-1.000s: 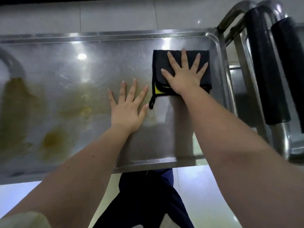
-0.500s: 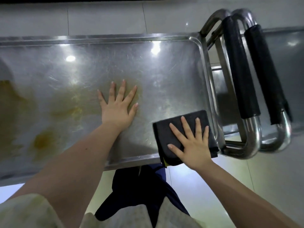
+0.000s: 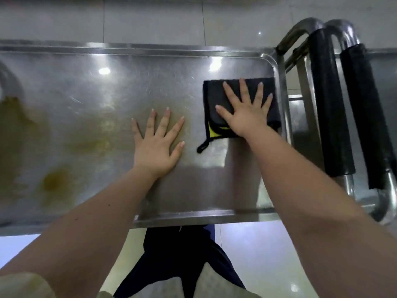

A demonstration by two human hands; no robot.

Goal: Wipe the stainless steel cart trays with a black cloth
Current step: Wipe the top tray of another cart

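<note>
Cloth (image 3: pixel 213 95) lies folded flat on the tray (image 3: pixel 193 216), up at 2 o'clock. Its right edge is just beside the rim there & its far edge is short of the far rim. Folded, I'd say, so it makes a thick pad to fill the palm. A yellow patch (image 3: pixel 211 131) shows at its near-left corner. A loop (image 3: pixel 202 147) trails off from that corner toward 7 o'clock, loose on the steel.

R hand (image 3: pixel 247 112) is flat on top, fingers spread wide & straight, palm on the near half. It's pressing, not gripping. Spread like that it loads most of the pad and can drive it w/o bunching it.

L hand (image 3: pixel 158 143) rests bare on the tray approx at centre, at 8 o'clock from the cloth & apart from it, fingers also splayed flat. Prob. a brace: it takes my lean and steadies the cart while the other hand pushes.

Steel round the cloth looks fairly bright. Yellow-brown stains (image 3: pixel 53 181) sit over at 8 and 9 o'clock of the tray, w/ a fainter smear left of the L hand. So the job is early, imo: right end in hand, dirty end not yet reached.

Beyond the rim at 3 o'clock stand two black-padded handles (image 3: pixel 326 104), close to the cloth. On a wide stroke my knuckles could catch the rim.
</note>
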